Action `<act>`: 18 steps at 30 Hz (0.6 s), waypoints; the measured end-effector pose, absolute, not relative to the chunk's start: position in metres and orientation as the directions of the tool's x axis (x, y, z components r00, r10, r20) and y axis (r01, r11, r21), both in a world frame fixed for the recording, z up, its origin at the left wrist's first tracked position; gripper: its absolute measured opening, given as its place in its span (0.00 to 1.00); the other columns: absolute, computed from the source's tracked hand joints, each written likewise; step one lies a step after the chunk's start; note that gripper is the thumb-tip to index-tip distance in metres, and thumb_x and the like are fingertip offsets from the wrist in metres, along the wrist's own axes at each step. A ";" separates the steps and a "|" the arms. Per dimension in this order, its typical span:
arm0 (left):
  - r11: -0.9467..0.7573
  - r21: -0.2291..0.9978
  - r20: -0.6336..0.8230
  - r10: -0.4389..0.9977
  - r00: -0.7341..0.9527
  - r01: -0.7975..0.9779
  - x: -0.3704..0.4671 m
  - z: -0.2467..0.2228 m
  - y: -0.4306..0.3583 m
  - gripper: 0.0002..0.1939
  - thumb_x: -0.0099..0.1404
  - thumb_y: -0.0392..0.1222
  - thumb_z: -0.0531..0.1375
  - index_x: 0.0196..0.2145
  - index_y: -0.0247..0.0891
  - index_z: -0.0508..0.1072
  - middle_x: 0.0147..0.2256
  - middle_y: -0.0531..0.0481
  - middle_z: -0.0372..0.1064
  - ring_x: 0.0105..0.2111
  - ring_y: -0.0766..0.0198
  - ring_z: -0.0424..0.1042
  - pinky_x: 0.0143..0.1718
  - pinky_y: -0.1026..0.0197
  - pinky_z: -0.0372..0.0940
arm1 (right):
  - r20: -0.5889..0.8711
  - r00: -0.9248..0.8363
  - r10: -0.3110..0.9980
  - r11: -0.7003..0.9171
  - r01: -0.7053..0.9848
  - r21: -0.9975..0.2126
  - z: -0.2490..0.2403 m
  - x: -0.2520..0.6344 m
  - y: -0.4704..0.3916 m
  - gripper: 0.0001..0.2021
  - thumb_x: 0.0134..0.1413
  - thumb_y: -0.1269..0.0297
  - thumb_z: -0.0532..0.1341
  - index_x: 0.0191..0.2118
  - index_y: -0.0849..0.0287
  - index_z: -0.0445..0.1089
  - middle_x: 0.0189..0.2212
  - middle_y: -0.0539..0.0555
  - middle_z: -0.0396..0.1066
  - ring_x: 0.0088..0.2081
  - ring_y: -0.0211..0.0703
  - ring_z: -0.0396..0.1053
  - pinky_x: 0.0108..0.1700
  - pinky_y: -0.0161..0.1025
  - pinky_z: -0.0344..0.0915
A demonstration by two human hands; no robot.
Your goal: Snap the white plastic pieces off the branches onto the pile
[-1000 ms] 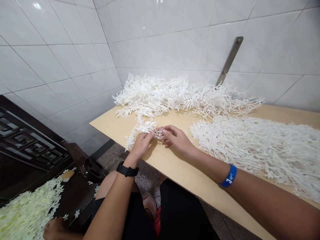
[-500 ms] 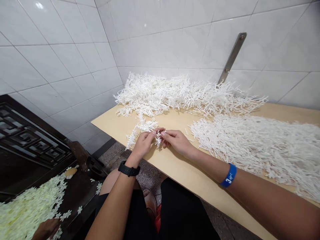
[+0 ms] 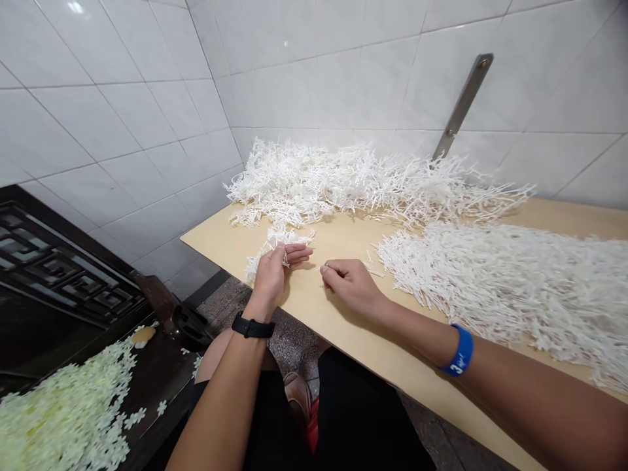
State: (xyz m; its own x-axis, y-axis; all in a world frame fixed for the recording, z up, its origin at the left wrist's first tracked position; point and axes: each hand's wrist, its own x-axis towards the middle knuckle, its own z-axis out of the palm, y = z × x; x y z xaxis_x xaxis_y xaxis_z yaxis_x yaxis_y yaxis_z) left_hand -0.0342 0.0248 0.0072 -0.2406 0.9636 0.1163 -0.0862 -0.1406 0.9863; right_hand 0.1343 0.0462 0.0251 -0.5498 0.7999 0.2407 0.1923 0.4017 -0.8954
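Observation:
My left hand (image 3: 275,269) is over the near left part of the board, its fingers stretched out to the right. A thin white branched plastic stem (image 3: 285,259) shows between its thumb and fingers. Just behind that hand lies a small heap of white branched pieces (image 3: 275,241), partly covered by it. My right hand (image 3: 350,282) is curled closed a short way to the right, thumb against forefinger. A tiny pale bit shows at its fingertips, too small to name.
A long pile of white branched stems (image 3: 338,183) lies along the tiled wall on the tan board (image 3: 318,314). Loose white sticks (image 3: 510,281) spread over its right side. At lower left, pale yellow-white plastic flowers (image 3: 63,405) cover a dark wooden seat (image 3: 161,373).
My hands have moved apart after meeting at a white sprig. My left fingers have straightened, and my right hand has curled closed. Another person's hand has left the flowers at lower left.

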 end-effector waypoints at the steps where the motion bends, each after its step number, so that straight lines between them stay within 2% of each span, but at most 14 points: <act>1: -0.147 0.982 0.118 0.968 -0.221 -0.118 -0.034 0.007 0.025 0.24 0.70 0.56 0.53 0.42 0.33 0.78 0.42 0.39 0.79 0.44 0.54 0.76 0.52 0.50 0.66 | 0.264 -0.565 0.782 0.466 0.247 -0.850 0.026 0.137 0.048 0.18 0.59 0.63 0.52 0.18 0.57 0.57 0.15 0.48 0.58 0.20 0.36 0.56 0.26 0.37 0.50; 4: -0.137 0.986 0.129 0.988 -0.083 -0.099 -0.034 0.010 0.023 0.23 0.70 0.54 0.53 0.49 0.35 0.77 0.50 0.40 0.75 0.51 0.54 0.73 0.58 0.50 0.61 | 0.263 -0.588 0.765 0.596 0.493 -0.634 0.031 0.146 0.061 0.18 0.59 0.63 0.54 0.18 0.58 0.58 0.15 0.50 0.59 0.19 0.37 0.53 0.26 0.39 0.46; 7: -0.144 0.977 0.140 0.989 -0.037 -0.159 -0.035 0.011 0.020 0.24 0.72 0.53 0.49 0.54 0.38 0.74 0.55 0.43 0.72 0.55 0.52 0.69 0.62 0.47 0.56 | 0.143 -0.543 0.828 0.552 0.741 -0.382 0.040 0.154 0.076 0.20 0.60 0.62 0.56 0.16 0.59 0.61 0.15 0.53 0.61 0.19 0.38 0.55 0.25 0.40 0.45; 9: -0.140 0.974 0.138 0.990 -0.021 -0.178 -0.037 0.011 0.020 0.24 0.72 0.51 0.47 0.55 0.38 0.73 0.56 0.45 0.71 0.57 0.51 0.67 0.63 0.46 0.54 | 0.051 -0.515 0.856 0.511 0.827 -0.233 0.046 0.158 0.080 0.23 0.61 0.56 0.57 0.17 0.60 0.64 0.16 0.56 0.64 0.20 0.41 0.60 0.25 0.39 0.47; 12: -0.131 0.982 0.132 0.991 -0.001 -0.134 -0.039 0.009 0.020 0.23 0.71 0.48 0.47 0.56 0.39 0.73 0.56 0.47 0.71 0.57 0.50 0.67 0.64 0.44 0.53 | -0.006 -0.481 0.876 0.480 0.874 -0.077 0.056 0.160 0.080 0.25 0.65 0.50 0.54 0.24 0.63 0.72 0.22 0.61 0.71 0.27 0.50 0.70 0.27 0.40 0.53; 15: -0.142 0.985 0.144 0.989 0.022 -0.098 -0.040 0.007 0.021 0.23 0.71 0.48 0.47 0.54 0.41 0.75 0.57 0.47 0.70 0.58 0.48 0.66 0.64 0.44 0.52 | 0.002 -0.483 0.876 0.483 0.875 -0.017 0.063 0.160 0.076 0.20 0.67 0.60 0.52 0.32 0.65 0.76 0.30 0.65 0.75 0.32 0.53 0.74 0.30 0.40 0.56; 16: -0.146 0.986 0.149 0.988 0.033 -0.085 -0.040 0.007 0.022 0.23 0.71 0.48 0.47 0.54 0.41 0.75 0.58 0.48 0.69 0.58 0.48 0.65 0.64 0.44 0.52 | 0.013 -0.501 0.865 0.501 0.864 -0.048 0.064 0.159 0.074 0.17 0.66 0.64 0.52 0.34 0.65 0.77 0.32 0.65 0.76 0.34 0.53 0.74 0.30 0.40 0.56; 18: -0.153 0.987 0.156 0.986 0.059 -0.052 -0.040 0.007 0.022 0.23 0.71 0.48 0.47 0.55 0.44 0.74 0.59 0.49 0.68 0.60 0.48 0.64 0.65 0.44 0.50 | 0.033 -0.571 0.821 0.562 0.796 -0.225 0.063 0.155 0.071 0.12 0.63 0.67 0.54 0.41 0.62 0.76 0.36 0.62 0.77 0.35 0.50 0.73 0.31 0.38 0.57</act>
